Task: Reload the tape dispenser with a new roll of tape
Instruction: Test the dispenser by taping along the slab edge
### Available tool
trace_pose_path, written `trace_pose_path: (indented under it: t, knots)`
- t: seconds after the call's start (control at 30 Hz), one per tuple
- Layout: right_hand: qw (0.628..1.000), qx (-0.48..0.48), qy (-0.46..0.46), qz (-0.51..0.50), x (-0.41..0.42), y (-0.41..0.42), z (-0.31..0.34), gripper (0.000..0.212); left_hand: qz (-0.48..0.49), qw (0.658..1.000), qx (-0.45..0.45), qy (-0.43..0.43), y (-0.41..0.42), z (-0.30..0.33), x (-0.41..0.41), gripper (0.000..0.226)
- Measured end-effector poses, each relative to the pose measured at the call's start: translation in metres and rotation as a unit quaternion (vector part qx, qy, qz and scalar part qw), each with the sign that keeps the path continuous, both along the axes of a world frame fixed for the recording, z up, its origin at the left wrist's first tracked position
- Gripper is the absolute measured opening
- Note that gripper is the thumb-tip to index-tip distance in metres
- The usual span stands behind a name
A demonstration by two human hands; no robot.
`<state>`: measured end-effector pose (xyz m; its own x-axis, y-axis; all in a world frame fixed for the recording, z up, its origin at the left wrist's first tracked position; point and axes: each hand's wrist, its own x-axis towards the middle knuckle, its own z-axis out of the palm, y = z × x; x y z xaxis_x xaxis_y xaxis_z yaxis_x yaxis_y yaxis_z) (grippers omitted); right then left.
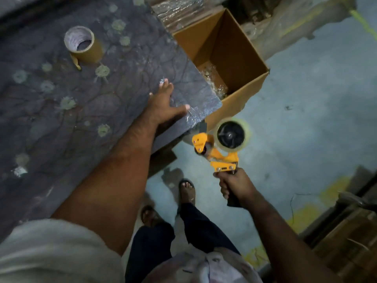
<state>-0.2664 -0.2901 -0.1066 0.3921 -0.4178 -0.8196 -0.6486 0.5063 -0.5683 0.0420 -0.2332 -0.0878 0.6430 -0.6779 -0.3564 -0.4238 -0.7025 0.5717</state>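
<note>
1. Tape dispenser (219, 152), orange, carrying a clear roll, is gripped at its handle by right hand (234, 185), lower centre-right.
2. Left hand (163, 105) is laid flat, fingers spread, on table (61, 111) corner.
3. Brown tape roll (82, 44) stands upper left.

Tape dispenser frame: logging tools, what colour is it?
Orange-yellow metal tape dispenser, black handle, gripped by the right hand; head view.

Dim light, blue-grey floor (306, 119), patterned table (71, 111)
</note>
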Motion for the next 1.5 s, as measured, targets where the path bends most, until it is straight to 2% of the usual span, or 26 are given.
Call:
trace_pose_path:
  t: [0.07, 0.13, 0.27, 0.43, 0.53, 0.6, 0.73, 0.93, 1.07, 1.17, 1.2, 1.27, 1.33, 1.37, 1.43, 1.5]
  knots:
    - [0.997, 0.060, -0.043, -0.027, 0.013, -0.007, 0.024, 0.011, 0.066, 0.995, -0.069, 0.038, 0.009, 0.007, 0.003, 0.091]
    - [0.988, 0.124, -0.075, -0.048, 0.024, -0.011, 0.047, 0.023, 0.124, 0.984, -0.112, 0.069, 0.018, 0.020, 0.000, 0.080]
    - [0.970, 0.200, -0.130, -0.053, 0.051, -0.010, 0.083, 0.033, 0.182, 0.961, -0.179, 0.110, 0.044, 0.043, -0.004, 0.061]
    - [0.946, 0.251, -0.203, -0.020, 0.095, 0.003, 0.128, 0.029, 0.283, 0.906, -0.266, 0.167, 0.084, 0.086, -0.003, 0.042]
    - [0.928, 0.276, -0.250, 0.017, 0.122, 0.014, 0.149, 0.028, 0.327, 0.867, -0.309, 0.215, 0.103, 0.117, -0.005, 0.022]
    - [0.919, 0.286, -0.270, 0.036, 0.138, 0.021, 0.163, 0.028, 0.346, 0.849, -0.327, 0.229, 0.115, 0.134, -0.006, 0.023]
    - [0.912, 0.279, -0.292, 0.068, 0.165, 0.030, 0.192, 0.028, 0.371, 0.820, -0.360, 0.245, 0.137, 0.161, -0.010, 0.044]
    - [0.888, 0.294, -0.335, 0.114, 0.198, 0.033, 0.214, 0.022, 0.404, 0.788, -0.395, 0.245, 0.157, 0.178, -0.013, 0.039]
    - [0.883, 0.296, -0.335, 0.142, 0.216, 0.032, 0.216, 0.018, 0.413, 0.783, -0.399, 0.239, 0.165, 0.180, -0.005, 0.037]
    - [0.907, 0.254, -0.303, 0.149, 0.229, 0.027, 0.211, 0.021, 0.418, 0.789, -0.386, 0.231, 0.164, 0.176, 0.004, 0.027]
    - [0.921, 0.222, -0.282, 0.150, 0.235, 0.024, 0.205, 0.023, 0.422, 0.802, -0.372, 0.201, 0.163, 0.171, 0.006, 0.021]
    - [0.952, 0.123, -0.229, 0.159, 0.247, 0.018, 0.190, 0.021, 0.407, 0.860, -0.300, 0.063, 0.160, 0.155, 0.013, 0.015]
    - [0.969, -0.022, -0.170, 0.179, 0.260, 0.009, 0.170, 0.022, 0.352, 0.909, -0.215, -0.066, 0.157, 0.140, 0.016, 0.026]
    - [0.964, -0.101, -0.147, 0.199, 0.266, 0.004, 0.161, 0.025, 0.327, 0.923, -0.183, -0.092, 0.155, 0.134, 0.015, 0.034]
    - [0.928, -0.247, -0.096, 0.260, 0.277, -0.004, 0.140, 0.044, 0.303, 0.938, -0.129, -0.111, 0.151, 0.125, 0.013, 0.050]
    - [0.895, -0.327, -0.077, 0.294, 0.287, -0.011, 0.119, 0.051, 0.287, 0.947, -0.088, -0.113, 0.147, 0.116, 0.011, 0.057]
